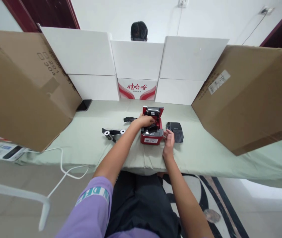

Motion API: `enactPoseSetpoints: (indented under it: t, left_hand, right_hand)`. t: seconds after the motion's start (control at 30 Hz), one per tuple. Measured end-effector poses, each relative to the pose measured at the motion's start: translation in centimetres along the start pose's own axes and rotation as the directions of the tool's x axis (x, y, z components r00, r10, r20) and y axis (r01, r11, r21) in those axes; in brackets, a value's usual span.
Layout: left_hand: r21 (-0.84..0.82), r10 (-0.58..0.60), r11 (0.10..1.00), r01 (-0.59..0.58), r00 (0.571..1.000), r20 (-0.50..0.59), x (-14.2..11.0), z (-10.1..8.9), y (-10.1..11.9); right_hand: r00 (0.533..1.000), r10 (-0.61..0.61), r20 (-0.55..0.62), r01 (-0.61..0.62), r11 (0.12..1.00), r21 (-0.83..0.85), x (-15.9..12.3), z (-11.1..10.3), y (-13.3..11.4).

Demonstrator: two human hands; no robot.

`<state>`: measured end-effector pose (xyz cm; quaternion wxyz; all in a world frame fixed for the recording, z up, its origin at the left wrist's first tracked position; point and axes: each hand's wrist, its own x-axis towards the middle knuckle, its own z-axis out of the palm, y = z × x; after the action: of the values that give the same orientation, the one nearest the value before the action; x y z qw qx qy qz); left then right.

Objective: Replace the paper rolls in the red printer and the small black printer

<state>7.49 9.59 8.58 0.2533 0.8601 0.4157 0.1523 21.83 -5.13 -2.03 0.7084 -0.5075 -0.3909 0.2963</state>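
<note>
A red and black desktop printer [152,136], perhaps a label printer, stands on the cloth with its lid up and a dark roller [153,111] showing in the lid. My left hand [146,121] reaches into the open body, fingers curled; what they pinch is hidden. Against the printer's right side rests my right hand [169,138], its fingers loosely extended and touching the casing. Just beyond it lies a black plastic piece [175,131]. Left of the printer are a dark ribbon with white-cored rolls [110,135] and a small black part [129,119].
White boxes [137,59] wall off the back of the green-clothed table [193,155]. Large cardboard cartons stand left [24,86] and right [252,99]. A dark phone-like object [84,105] lies by the left carton. A white cable [62,162] hangs off the front edge. Someone's head [139,30] shows behind.
</note>
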Motion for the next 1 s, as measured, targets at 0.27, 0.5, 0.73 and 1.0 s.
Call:
enactPoseSetpoints:
  t: [0.27, 0.5, 0.73, 1.0]
  left_hand:
    - [-0.105, -0.02, 0.994, 0.024, 0.999, 0.039, -1.1, -0.5, 0.2]
    - [-0.171, -0.065, 0.982, 0.086, 0.99, 0.121, -1.6, -1.3, 1.2]
    - [-0.201, 0.148, 0.967, -0.156, 0.987, -0.056, -5.3, -3.2, 1.6]
    - [0.067, -0.079, 0.99, 0.128, 0.867, -0.491, -12.7, -6.3, -1.9]
  right_hand:
    - [1.0, 0.01, -0.008, -0.01, 1.0, -0.029, 0.0, -0.2, 0.5]
    - [1.0, 0.014, -0.012, -0.014, 0.999, -0.036, 0.2, -0.3, 0.6]
    - [0.999, 0.027, -0.022, -0.026, 1.0, 0.005, 0.2, -0.2, 0.6]
    - [1.0, 0.027, -0.014, -0.027, 0.999, -0.018, 0.3, -0.3, 0.7]
